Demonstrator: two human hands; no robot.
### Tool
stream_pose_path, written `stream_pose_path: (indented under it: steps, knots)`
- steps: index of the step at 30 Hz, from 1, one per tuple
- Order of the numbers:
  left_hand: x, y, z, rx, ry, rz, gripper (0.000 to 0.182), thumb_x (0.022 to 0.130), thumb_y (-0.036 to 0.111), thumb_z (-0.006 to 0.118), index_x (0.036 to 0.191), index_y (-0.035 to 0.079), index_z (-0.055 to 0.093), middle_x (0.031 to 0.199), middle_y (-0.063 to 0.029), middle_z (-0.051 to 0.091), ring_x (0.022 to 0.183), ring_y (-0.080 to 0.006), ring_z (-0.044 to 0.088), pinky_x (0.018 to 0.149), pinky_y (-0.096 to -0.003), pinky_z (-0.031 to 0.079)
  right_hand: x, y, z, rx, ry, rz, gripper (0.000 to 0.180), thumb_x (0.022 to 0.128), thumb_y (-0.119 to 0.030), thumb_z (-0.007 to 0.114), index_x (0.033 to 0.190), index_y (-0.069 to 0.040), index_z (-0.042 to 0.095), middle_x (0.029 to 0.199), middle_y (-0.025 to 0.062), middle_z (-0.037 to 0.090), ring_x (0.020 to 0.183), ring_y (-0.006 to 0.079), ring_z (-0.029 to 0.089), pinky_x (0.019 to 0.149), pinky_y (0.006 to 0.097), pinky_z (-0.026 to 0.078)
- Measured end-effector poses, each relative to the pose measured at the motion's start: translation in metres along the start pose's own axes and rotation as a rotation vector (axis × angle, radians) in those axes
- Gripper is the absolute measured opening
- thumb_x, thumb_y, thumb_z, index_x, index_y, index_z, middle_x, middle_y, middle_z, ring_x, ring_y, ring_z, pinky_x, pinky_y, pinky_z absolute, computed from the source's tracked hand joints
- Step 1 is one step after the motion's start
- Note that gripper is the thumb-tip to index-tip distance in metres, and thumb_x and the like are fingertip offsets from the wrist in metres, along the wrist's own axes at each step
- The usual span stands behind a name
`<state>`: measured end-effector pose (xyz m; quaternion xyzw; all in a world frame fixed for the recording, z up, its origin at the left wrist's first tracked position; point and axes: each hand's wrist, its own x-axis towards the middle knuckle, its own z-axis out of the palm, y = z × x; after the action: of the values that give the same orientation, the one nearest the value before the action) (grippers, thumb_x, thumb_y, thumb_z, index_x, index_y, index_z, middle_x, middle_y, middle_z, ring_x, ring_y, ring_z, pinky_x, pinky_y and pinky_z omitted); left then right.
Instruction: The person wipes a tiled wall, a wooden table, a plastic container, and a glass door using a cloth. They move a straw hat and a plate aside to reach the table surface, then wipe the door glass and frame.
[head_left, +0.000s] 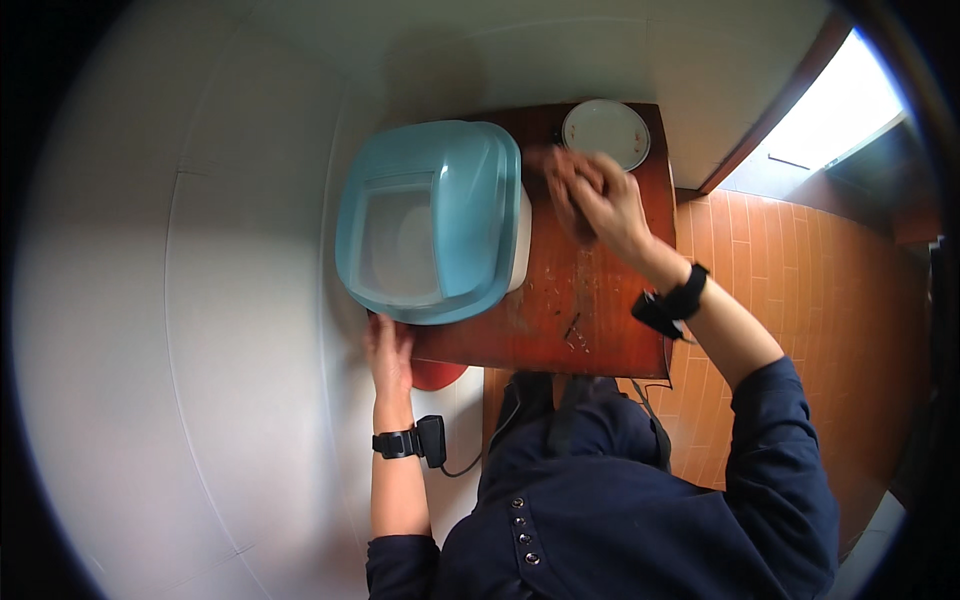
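A dark brownish-red, cloth-like thing (579, 219) is bunched in my right hand (604, 196), over the wooden table (525, 341) and just in front of a white plate (606, 135). Motion blurs the fingers and the held thing, so its exact kind is unclear. My left hand (389, 356) is at the table's near left corner, its fingers apart, just below the rim of a light-blue plastic lid (472, 225). Whether it touches the lid or the table cannot be told. The lid has a translucent window and covers a whitish container (520, 251).
Pale crumbs and dark bits (576, 334) lie on the table's front part. Walls stand close on the left and behind. A round red thing (437, 373) shows under the front left edge. Tiled floor (739, 262) and a bright doorway (832, 105) are on the right.
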<state>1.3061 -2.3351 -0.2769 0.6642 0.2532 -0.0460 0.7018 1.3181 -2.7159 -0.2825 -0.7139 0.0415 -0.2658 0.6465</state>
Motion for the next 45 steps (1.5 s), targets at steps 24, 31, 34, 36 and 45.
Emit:
stream_pose_path:
  steps: [24,31,34,36,45]
  knots:
    - [0.066,0.042,0.045,0.395,0.020,0.401,0.098,0.088,0.055,0.064,0.151,-0.004,0.017,0.154,-0.0211,0.026,0.141,-0.0297,0.030,0.115,-0.0389,0.025,-0.120,-0.001,0.085,-0.155,-0.167,-0.173,0.033,0.071,-0.005,0.070,0.103,-0.004,0.063,0.120,0.0126,0.058,0.097,0.0332,0.055,0.084,0.0401,0.049]
    - [0.065,0.042,0.041,0.452,0.021,0.385,0.094,0.091,0.050,0.063,0.152,-0.004,0.015,0.153,-0.0205,0.029,0.139,-0.0284,0.033,0.115,-0.0375,0.026,-0.104,-0.030,0.079,-0.113,-0.158,-0.124,0.029,0.074,-0.004,0.066,0.103,-0.003,0.064,0.116,0.0151,0.059,0.101,0.0341,0.057,0.087,0.0402,0.050]
    - [0.067,0.039,0.039,0.423,0.010,0.438,0.093,0.092,0.050,0.062,0.152,-0.004,0.015,0.152,-0.0205,0.029,0.140,-0.0289,0.032,0.115,-0.0373,0.025,-0.076,-0.036,0.072,0.002,-0.096,-0.203,0.031,0.074,-0.003,0.061,0.105,-0.003,0.065,0.114,0.0150,0.061,0.103,0.0346,0.059,0.089,0.0396,0.049]
    - [0.069,0.036,0.038,0.375,0.023,0.480,0.092,0.093,0.050,0.061,0.151,-0.004,0.017,0.152,-0.0209,0.030,0.140,-0.0291,0.032,0.115,-0.0373,0.024,-0.043,-0.030,0.069,-0.190,-0.096,-0.297,0.031,0.077,-0.008,0.062,0.107,-0.004,0.065,0.118,0.0130,0.060,0.106,0.0327,0.057,0.088,0.0398,0.049]
    - [0.084,0.024,0.032,0.356,0.096,0.599,0.081,0.096,0.052,0.052,0.147,-0.005,0.027,0.150,-0.0244,0.031,0.139,-0.0354,0.031,0.114,-0.0437,0.025,0.108,-0.024,0.125,-0.812,-0.187,-0.260,0.025,0.087,-0.021,0.053,0.103,-0.007,0.067,0.111,0.0133,0.066,0.103,0.0358,0.059,0.087,0.0469,0.050]
